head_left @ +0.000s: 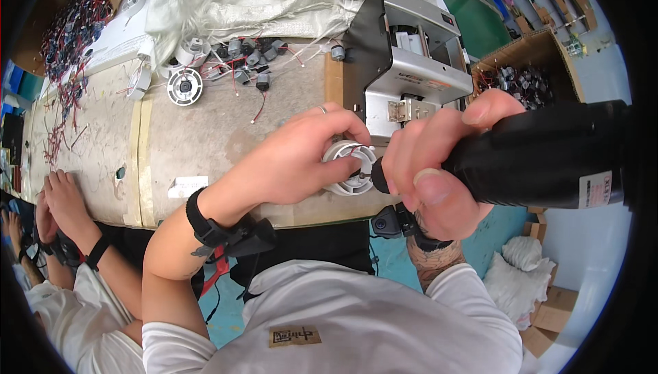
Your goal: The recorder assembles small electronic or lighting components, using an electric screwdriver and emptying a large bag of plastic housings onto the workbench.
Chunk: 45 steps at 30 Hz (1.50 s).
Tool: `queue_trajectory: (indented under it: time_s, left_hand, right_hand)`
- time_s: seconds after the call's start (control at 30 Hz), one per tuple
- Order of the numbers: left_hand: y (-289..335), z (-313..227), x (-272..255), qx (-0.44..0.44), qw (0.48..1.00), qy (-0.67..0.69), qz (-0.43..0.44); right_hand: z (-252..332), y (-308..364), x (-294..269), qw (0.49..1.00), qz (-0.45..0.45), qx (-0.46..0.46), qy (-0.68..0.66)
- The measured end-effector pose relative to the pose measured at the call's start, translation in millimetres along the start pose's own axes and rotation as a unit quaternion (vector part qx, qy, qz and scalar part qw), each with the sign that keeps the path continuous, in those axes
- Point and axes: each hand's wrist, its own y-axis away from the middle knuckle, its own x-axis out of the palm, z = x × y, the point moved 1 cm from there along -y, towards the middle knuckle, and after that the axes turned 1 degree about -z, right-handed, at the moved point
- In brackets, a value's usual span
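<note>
My left hand (291,158) is closed on a round white plastic housing (337,187) with spokes, near the front edge of the table (226,127). Its thumb reaches over the housing's middle, where a dark part and a red wire show. In my right hand (439,161) is a thick black electric screwdriver (534,158), lying almost level. Its narrow end points left at the housing; whether its tip touches a screw cannot be made out. Farther left on the table lies a similar white housing (185,87), with a dark centre.
A silver and black machine (418,65) stands just beyond my hands. Several small motors (250,58) with wires lie at the back, before a white woven sack (253,4). A cardboard box (562,65) of dark parts is at right. Another person's hands (65,202) are at left.
</note>
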Motion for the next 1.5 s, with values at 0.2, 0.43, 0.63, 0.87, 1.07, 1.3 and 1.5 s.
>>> queue_trajectory:
  time_s: [0.2, 0.43, 0.63, 0.87, 1.07, 1.3, 1.5]
  left_hand:
    - [0.6, 0.1, 1.2, 0.023, 1.0, -0.001, -0.001]
    - [3.3, -4.4, -1.7, -0.092, 0.996, 0.004, 0.01]
    - [2.8, -0.7, -7.7, 0.144, 0.981, -0.116, -0.058]
    - [7.1, -24.8, -3.6, 0.097, 0.972, -0.215, -0.022]
    - [3.0, -10.0, -22.6, -0.065, 0.854, 0.502, -0.122]
    - [-1.0, 0.5, -26.5, -0.097, 0.745, 0.656, -0.069]
    - [13.2, 15.4, -31.4, -0.068, 0.798, 0.586, -0.124]
  right_hand:
    - [-1.2, 2.7, 4.7, 0.999, -0.018, 0.001, -0.05]
    - [14.4, 6.3, 0.2, 0.989, -0.076, -0.019, -0.128]
    - [19.3, 26.8, -13.1, 0.978, -0.188, 0.035, -0.081]
    - [11.9, 46.7, -21.0, 0.968, -0.215, 0.127, 0.035]
    - [9.4, 45.0, -13.9, 0.95, -0.274, 0.144, -0.036]
    - [7.5, 51.8, -16.3, 0.956, -0.25, 0.151, -0.023]
    - [4.8, 59.6, -16.2, 0.946, -0.273, 0.169, -0.042]
